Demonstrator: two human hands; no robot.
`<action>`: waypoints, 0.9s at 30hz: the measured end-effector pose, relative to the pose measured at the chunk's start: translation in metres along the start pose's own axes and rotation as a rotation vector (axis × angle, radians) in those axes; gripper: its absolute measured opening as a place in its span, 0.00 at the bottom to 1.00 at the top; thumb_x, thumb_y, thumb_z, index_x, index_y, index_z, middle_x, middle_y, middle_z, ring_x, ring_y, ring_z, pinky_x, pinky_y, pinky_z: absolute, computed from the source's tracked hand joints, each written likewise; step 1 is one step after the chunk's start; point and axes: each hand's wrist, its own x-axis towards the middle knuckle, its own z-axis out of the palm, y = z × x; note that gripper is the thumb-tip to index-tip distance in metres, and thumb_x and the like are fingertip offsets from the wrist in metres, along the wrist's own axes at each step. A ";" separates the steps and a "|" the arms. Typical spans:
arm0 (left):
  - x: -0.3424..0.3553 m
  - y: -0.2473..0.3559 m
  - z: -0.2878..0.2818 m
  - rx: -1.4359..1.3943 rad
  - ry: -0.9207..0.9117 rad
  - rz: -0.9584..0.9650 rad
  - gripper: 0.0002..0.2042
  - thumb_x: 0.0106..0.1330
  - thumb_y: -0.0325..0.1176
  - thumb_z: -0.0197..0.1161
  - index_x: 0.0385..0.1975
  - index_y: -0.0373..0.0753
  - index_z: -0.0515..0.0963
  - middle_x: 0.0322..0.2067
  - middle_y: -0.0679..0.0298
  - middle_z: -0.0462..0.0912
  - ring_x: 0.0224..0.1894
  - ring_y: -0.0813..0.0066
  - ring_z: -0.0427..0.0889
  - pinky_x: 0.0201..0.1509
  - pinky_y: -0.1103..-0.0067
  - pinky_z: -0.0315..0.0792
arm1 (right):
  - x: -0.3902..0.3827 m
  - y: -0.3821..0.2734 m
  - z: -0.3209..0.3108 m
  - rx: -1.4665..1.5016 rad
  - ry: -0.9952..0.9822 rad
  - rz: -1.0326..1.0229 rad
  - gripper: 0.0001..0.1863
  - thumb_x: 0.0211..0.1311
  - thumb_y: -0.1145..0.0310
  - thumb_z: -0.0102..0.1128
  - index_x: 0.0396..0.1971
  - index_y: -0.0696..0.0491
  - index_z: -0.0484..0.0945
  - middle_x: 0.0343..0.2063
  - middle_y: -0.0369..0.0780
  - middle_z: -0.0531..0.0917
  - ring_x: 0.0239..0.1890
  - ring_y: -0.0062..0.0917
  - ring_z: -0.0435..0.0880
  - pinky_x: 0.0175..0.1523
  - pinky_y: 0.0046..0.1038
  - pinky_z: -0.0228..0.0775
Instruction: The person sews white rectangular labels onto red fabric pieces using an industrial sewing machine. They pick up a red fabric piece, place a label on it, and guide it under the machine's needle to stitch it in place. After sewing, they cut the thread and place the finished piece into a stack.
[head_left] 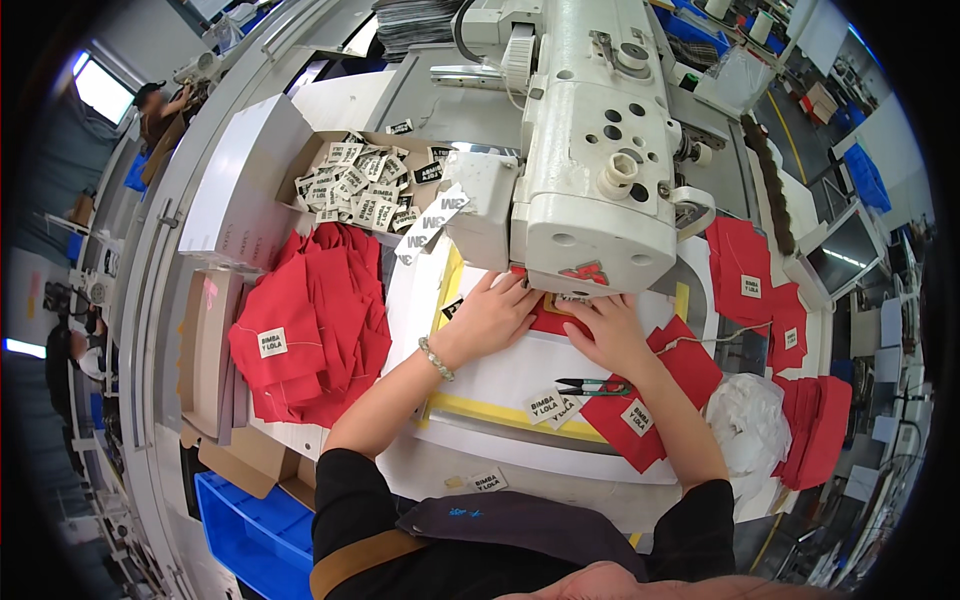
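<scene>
A white industrial sewing machine [590, 150] stands over the work surface, and both my hands lie under its head. My left hand [488, 320] rests flat with fingers stretched out at the left edge of a red fabric piece [548, 322]. On the right side of that piece, my right hand [610, 335] lies with its fingers spread. Part of a label shows on the fabric between them; the needle area is hidden by the machine head. Just below my right hand are thread snips [592, 386] and loose pale labels [545, 406]. Another red piece [655, 390] lies partly under my right forearm.
Left of my arm sits a pile of red pieces [320, 320], with a box of loose labels [365, 185] behind it. A blue bin [255, 530] stands lower left. Right are labelled red pieces [740, 265], a crumpled plastic bag [748, 425] and stacked red fabric [818, 430].
</scene>
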 end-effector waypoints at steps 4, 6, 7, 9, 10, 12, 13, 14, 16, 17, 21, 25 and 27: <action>0.001 0.002 -0.001 0.023 0.079 -0.001 0.16 0.62 0.38 0.59 0.46 0.35 0.77 0.47 0.61 0.76 0.53 0.66 0.72 0.62 0.69 0.62 | 0.002 -0.001 0.006 0.058 -0.007 0.058 0.15 0.55 0.63 0.63 0.43 0.46 0.81 0.46 0.36 0.79 0.53 0.30 0.73 0.57 0.39 0.57; 0.001 0.003 -0.002 0.020 0.071 -0.013 0.16 0.62 0.38 0.59 0.45 0.34 0.77 0.48 0.60 0.76 0.53 0.66 0.72 0.63 0.69 0.61 | 0.004 -0.002 0.006 0.075 -0.006 0.074 0.15 0.55 0.63 0.63 0.43 0.47 0.81 0.47 0.37 0.78 0.55 0.31 0.72 0.60 0.40 0.56; 0.001 0.004 -0.002 0.015 0.068 -0.019 0.16 0.62 0.38 0.58 0.45 0.34 0.77 0.48 0.60 0.76 0.53 0.66 0.72 0.64 0.68 0.61 | 0.004 -0.003 0.005 0.071 -0.015 0.078 0.15 0.55 0.63 0.62 0.43 0.47 0.81 0.48 0.37 0.78 0.55 0.31 0.72 0.61 0.40 0.55; 0.002 0.006 -0.003 0.006 0.072 -0.023 0.16 0.62 0.37 0.58 0.45 0.33 0.77 0.48 0.60 0.76 0.54 0.66 0.72 0.65 0.68 0.60 | 0.003 -0.005 0.003 0.064 -0.044 0.084 0.15 0.56 0.64 0.62 0.44 0.47 0.81 0.48 0.37 0.78 0.57 0.31 0.71 0.63 0.41 0.53; 0.003 0.007 -0.003 0.004 0.075 -0.027 0.16 0.63 0.37 0.57 0.45 0.33 0.77 0.48 0.59 0.76 0.54 0.66 0.72 0.66 0.67 0.59 | 0.003 -0.004 0.002 0.063 -0.064 0.081 0.15 0.56 0.65 0.61 0.44 0.47 0.81 0.49 0.37 0.78 0.57 0.31 0.71 0.63 0.41 0.53; 0.002 0.008 -0.001 -0.006 0.055 -0.048 0.16 0.62 0.37 0.57 0.45 0.33 0.77 0.49 0.59 0.75 0.55 0.65 0.71 0.68 0.67 0.58 | 0.003 -0.002 0.000 0.061 -0.075 0.067 0.16 0.56 0.65 0.61 0.45 0.47 0.81 0.49 0.37 0.78 0.57 0.30 0.72 0.64 0.41 0.52; 0.002 0.009 0.000 -0.014 0.044 -0.054 0.16 0.62 0.36 0.57 0.45 0.32 0.77 0.49 0.59 0.75 0.56 0.65 0.71 0.68 0.66 0.57 | 0.002 -0.001 -0.001 0.058 -0.066 0.058 0.16 0.56 0.66 0.61 0.46 0.47 0.81 0.49 0.37 0.79 0.56 0.29 0.73 0.64 0.41 0.52; 0.002 0.010 0.000 0.019 0.068 -0.048 0.15 0.62 0.37 0.58 0.44 0.34 0.77 0.47 0.60 0.76 0.55 0.66 0.71 0.65 0.67 0.59 | 0.001 0.001 -0.002 0.055 -0.057 0.050 0.16 0.56 0.66 0.61 0.46 0.47 0.81 0.48 0.37 0.79 0.56 0.29 0.73 0.64 0.41 0.52; 0.002 0.010 0.000 0.084 0.112 -0.034 0.14 0.63 0.37 0.58 0.43 0.36 0.77 0.44 0.61 0.76 0.52 0.67 0.73 0.60 0.69 0.64 | 0.000 0.003 -0.003 0.045 -0.059 0.034 0.17 0.55 0.66 0.61 0.47 0.47 0.81 0.47 0.36 0.80 0.54 0.28 0.75 0.64 0.41 0.52; 0.002 0.011 0.001 0.064 0.094 -0.040 0.15 0.62 0.37 0.58 0.44 0.35 0.77 0.46 0.60 0.76 0.54 0.66 0.72 0.63 0.67 0.61 | -0.001 0.003 -0.003 0.041 -0.059 0.027 0.17 0.55 0.67 0.61 0.47 0.47 0.81 0.47 0.36 0.80 0.53 0.27 0.76 0.64 0.41 0.52; 0.002 0.013 0.003 0.054 0.077 -0.049 0.18 0.60 0.35 0.56 0.47 0.30 0.77 0.52 0.57 0.75 0.59 0.64 0.69 0.71 0.65 0.54 | -0.003 0.005 -0.001 -0.024 -0.073 -0.025 0.18 0.54 0.67 0.62 0.48 0.47 0.81 0.44 0.35 0.81 0.51 0.27 0.77 0.63 0.40 0.53; 0.000 0.014 0.006 0.063 0.060 -0.060 0.19 0.61 0.35 0.55 0.48 0.30 0.77 0.54 0.57 0.74 0.61 0.63 0.67 0.71 0.64 0.53 | -0.005 0.003 -0.007 -0.020 -0.100 -0.024 0.21 0.52 0.68 0.63 0.50 0.48 0.80 0.44 0.34 0.82 0.50 0.27 0.76 0.61 0.37 0.54; 0.000 0.014 0.005 0.069 0.071 -0.054 0.19 0.60 0.35 0.55 0.48 0.30 0.77 0.54 0.56 0.74 0.61 0.63 0.68 0.71 0.64 0.53 | -0.006 0.003 -0.010 -0.014 -0.112 -0.019 0.22 0.52 0.68 0.63 0.51 0.48 0.79 0.46 0.34 0.81 0.50 0.26 0.76 0.60 0.36 0.54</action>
